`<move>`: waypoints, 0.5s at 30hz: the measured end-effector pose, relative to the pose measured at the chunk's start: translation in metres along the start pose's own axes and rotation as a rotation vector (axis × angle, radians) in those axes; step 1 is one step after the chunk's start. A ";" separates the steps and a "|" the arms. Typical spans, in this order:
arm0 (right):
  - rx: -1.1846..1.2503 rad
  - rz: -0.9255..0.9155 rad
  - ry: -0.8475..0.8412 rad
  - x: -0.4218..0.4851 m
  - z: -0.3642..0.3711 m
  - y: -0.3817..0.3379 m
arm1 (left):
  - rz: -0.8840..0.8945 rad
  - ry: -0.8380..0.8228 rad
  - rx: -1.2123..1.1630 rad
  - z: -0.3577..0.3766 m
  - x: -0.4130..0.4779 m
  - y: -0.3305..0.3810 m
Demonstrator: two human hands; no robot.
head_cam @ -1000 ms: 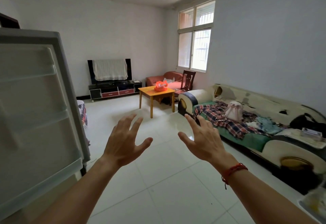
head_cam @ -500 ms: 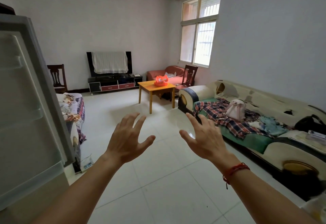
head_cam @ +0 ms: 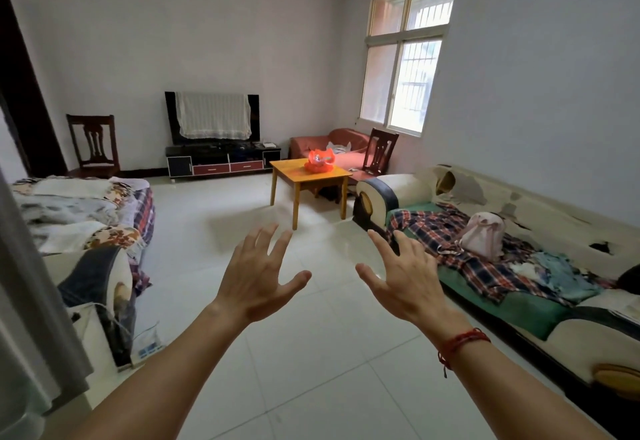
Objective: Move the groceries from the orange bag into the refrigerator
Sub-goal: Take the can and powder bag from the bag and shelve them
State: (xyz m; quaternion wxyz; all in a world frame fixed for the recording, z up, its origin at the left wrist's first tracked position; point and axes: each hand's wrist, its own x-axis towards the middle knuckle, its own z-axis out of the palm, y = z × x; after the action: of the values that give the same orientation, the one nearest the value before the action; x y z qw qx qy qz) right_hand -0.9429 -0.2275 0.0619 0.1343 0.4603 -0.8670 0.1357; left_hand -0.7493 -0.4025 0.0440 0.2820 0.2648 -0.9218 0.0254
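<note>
The orange bag (head_cam: 320,161) sits on a small yellow wooden table (head_cam: 304,177) far across the room, with something pale showing at its mouth. Both my hands are raised in front of me over the floor, well short of the table. My left hand (head_cam: 257,277) is empty with fingers spread. My right hand (head_cam: 403,279) is likewise empty and spread, a red cord around its wrist. Only the grey edge of the open refrigerator door (head_cam: 33,308) shows at the far left; the inside of the refrigerator is out of view.
White tiled floor (head_cam: 311,353) stretches from me to the table. A long sofa (head_cam: 519,266) with plaid cloth and a pink bag lines the right wall. A cluttered couch (head_cam: 79,224) stands left. A TV stand (head_cam: 221,162), two dark chairs and a red sofa (head_cam: 329,145) are at the back.
The view has swung right, away from the refrigerator door, which has slid almost out of frame. The left couch and chair came into view. Both hands stayed raised, open and empty.
</note>
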 end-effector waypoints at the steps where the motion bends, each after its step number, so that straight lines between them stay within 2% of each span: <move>1: 0.000 0.006 0.001 0.017 0.008 0.001 | 0.001 -0.010 -0.003 0.008 0.015 -0.007; 15: 0.014 0.066 -0.048 0.216 0.105 0.064 | 0.036 -0.094 -0.052 0.153 0.211 -0.055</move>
State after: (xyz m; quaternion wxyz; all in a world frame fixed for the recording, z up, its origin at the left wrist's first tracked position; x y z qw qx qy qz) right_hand -1.1241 -0.3951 0.0350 0.1058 0.4355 -0.8837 0.1350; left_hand -0.9474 -0.5800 0.0227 0.2445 0.2416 -0.9391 -0.0061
